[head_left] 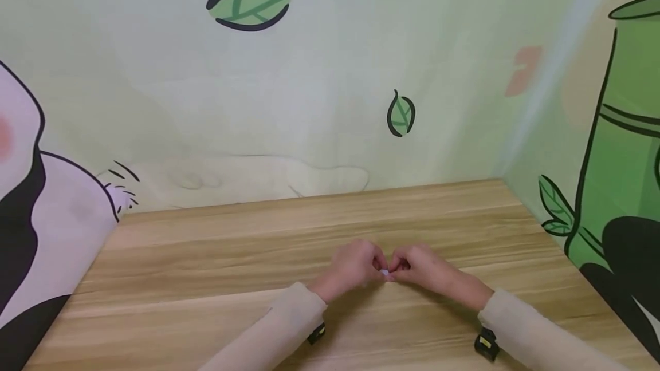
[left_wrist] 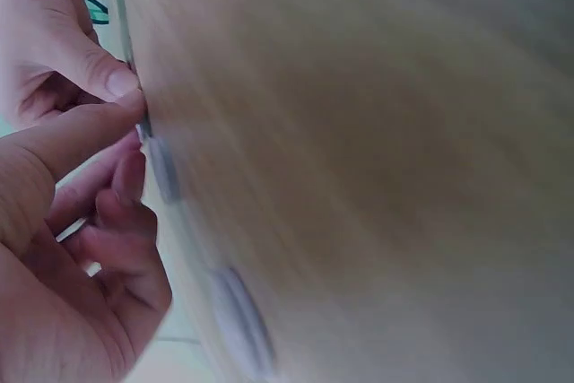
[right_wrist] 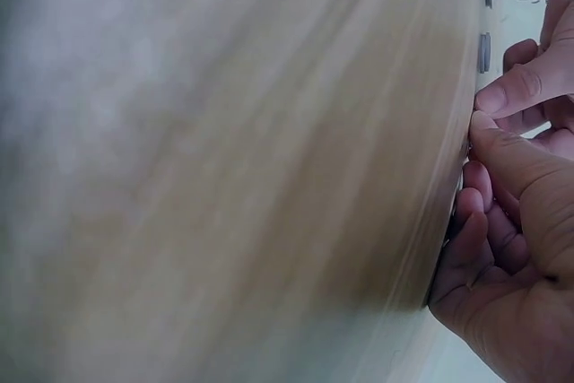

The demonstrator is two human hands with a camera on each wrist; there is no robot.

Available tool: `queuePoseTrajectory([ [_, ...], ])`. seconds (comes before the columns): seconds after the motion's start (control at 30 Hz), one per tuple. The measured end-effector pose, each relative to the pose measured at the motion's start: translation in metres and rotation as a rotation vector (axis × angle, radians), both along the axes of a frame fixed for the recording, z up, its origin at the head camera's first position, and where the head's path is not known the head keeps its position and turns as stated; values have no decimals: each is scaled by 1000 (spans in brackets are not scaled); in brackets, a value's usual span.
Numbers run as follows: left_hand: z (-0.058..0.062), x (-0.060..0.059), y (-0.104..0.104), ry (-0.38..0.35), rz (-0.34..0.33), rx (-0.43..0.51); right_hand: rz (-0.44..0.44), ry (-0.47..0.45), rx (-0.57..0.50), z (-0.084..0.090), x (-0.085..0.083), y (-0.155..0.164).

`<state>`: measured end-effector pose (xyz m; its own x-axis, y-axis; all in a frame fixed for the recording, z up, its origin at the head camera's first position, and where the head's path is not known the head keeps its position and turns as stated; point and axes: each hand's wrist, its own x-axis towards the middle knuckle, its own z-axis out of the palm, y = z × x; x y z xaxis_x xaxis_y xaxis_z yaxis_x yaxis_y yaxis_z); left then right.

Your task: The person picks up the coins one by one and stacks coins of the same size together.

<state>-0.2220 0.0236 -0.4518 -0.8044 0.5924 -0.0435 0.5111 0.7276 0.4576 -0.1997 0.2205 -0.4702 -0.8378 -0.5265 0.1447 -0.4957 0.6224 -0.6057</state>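
My left hand (head_left: 356, 265) and right hand (head_left: 424, 268) meet fingertip to fingertip, low over the wooden table. Between them shows a small pale piece (head_left: 384, 272), pinched by thumb and finger of each hand. Most of it is covered by the fingertips, so I cannot tell its kind. Two flat greyish oval pieces lie on the tabletop on the left hand's side: a nearer oval piece (left_wrist: 164, 170) by the fingers and a farther oval piece (left_wrist: 242, 325). In the right wrist view the same small oval piece (right_wrist: 485, 51) sits just beyond the touching thumbs.
The wood-grain table (head_left: 206, 256) runs back to a printed cloth wall (head_left: 319, 102) with leaf drawings. Side walls rise left and right, the right one bearing a green bamboo print (head_left: 619, 159). A small black device (head_left: 486, 343) is strapped under the right sleeve.
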Motion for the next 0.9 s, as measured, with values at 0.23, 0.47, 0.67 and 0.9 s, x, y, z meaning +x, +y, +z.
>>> queuePoseTrajectory([
  [0.23,5,-6,-10,-45,-70,49,4,2,-3,0,-1,0],
  [0.47,7,-6,-11,-18,-62,-34,25,-39,-16,-2,-1,6],
  [0.67,4,-4,-8,-34,-68,-28,54,-29,-12,-4,-2,6],
  [0.9,6,-5,-5,-18,-87,-24,51,2,-30,-4,-3,7],
])
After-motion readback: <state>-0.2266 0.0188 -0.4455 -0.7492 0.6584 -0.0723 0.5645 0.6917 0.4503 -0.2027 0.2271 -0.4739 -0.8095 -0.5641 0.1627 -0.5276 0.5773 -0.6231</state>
